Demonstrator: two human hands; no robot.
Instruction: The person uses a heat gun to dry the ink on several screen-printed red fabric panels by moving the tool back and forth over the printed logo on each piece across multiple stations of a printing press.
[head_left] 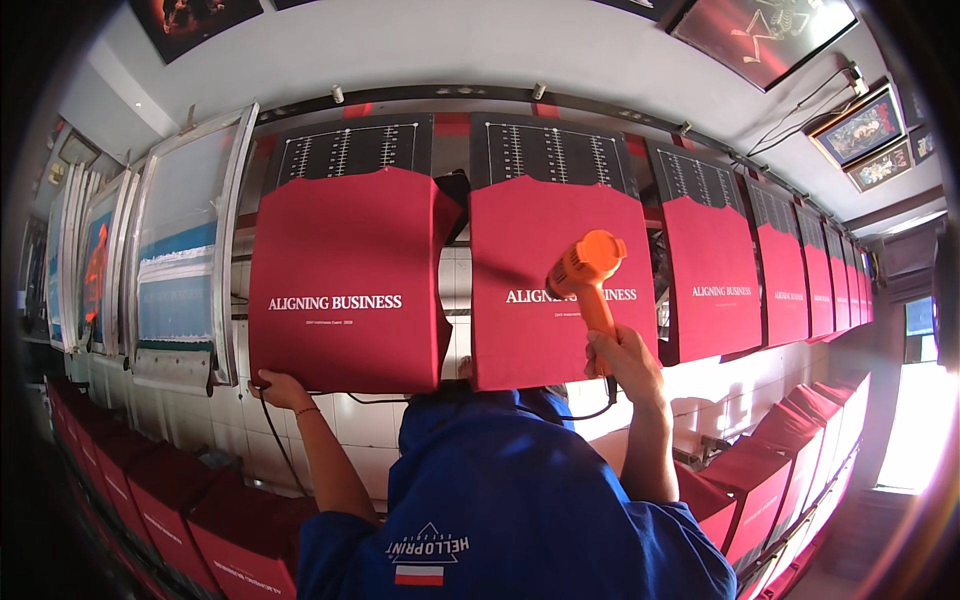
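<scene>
My right hand is wrapped round the handle of an orange heat gun. The gun is above a red T-shirt stretched over a dark printing board, its dark nozzle pointing left and covering part of the white lettering. My left hand is at the near left corner of a second red T-shirt, closed on a black power cord. The cord hangs down from my fingers; another stretch runs toward the gun's handle. Whether my left fingertips also touch the shirt, I cannot tell.
Dark boards with white ruled marks stick out beyond the shirts. More red shirts line up to the right, and another row is behind me. Framed printing screens lean at the left. A metal rail runs along the wall.
</scene>
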